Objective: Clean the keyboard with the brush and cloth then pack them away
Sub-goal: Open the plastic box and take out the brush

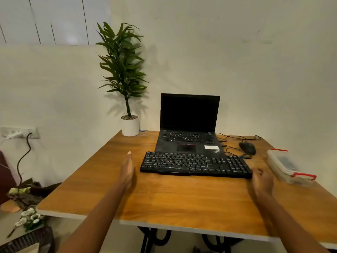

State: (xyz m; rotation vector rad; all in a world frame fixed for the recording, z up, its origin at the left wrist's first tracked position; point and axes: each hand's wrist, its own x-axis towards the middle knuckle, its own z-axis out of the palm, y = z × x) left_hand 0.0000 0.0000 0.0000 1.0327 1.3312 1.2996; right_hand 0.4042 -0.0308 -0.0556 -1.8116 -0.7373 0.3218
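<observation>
Wooden surface (182, 198) bearing all items. A potted plant (122, 70) stood at its 11 o'clock corner. An open laptop (189, 114), screen dark, sat at 12 o'clock. The black keyboard (195, 164) lay across the middle, just in front of it. A clear lidded box (290, 167) with red clasps rested at the keyboard's 3 o'clock, its contents indistinct. The left hand (127, 170) hovered just beside the keyboard at 9 o'clock, grip flat, fingers straight, holding nothing. The right hand (262, 181), blurred, was at the keyboard's 4 o'clock corner, grip loosely spread and empty; contact could not be judged. A mouse (248, 147) lay at 2 o'clock.
</observation>
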